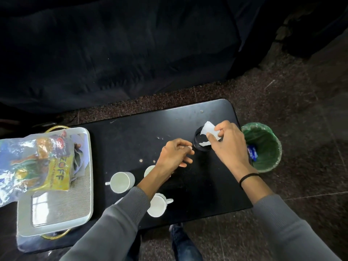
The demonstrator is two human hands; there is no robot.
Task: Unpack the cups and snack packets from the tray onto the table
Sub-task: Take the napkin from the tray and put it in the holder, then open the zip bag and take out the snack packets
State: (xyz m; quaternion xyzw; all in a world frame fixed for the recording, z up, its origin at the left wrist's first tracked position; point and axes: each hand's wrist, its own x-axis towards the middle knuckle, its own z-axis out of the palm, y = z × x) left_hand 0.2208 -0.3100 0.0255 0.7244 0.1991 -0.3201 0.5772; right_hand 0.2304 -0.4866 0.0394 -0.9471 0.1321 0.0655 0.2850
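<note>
A white tray [85, 185] with gold handles sits at the left end of the black table [143, 132]. Several snack packets [47, 162] lie across the tray's far left. Three white cups stand on the table: one [121, 182] near the tray, one [149, 170] partly hidden behind my left wrist, one [159, 204] close to the front edge. My right hand [228, 146] pinches a white torn wrapper [209, 129] over a small black round container [200, 142]. My left hand [176, 154] hovers just left of that container, fingers loosely curled, holding nothing that I can see.
A green bin [263, 146] with a liner stands on the floor off the table's right end, a blue wrapper inside. A dark sofa fills the far side. Crumbs dot the table's middle. My leg shows below the front edge.
</note>
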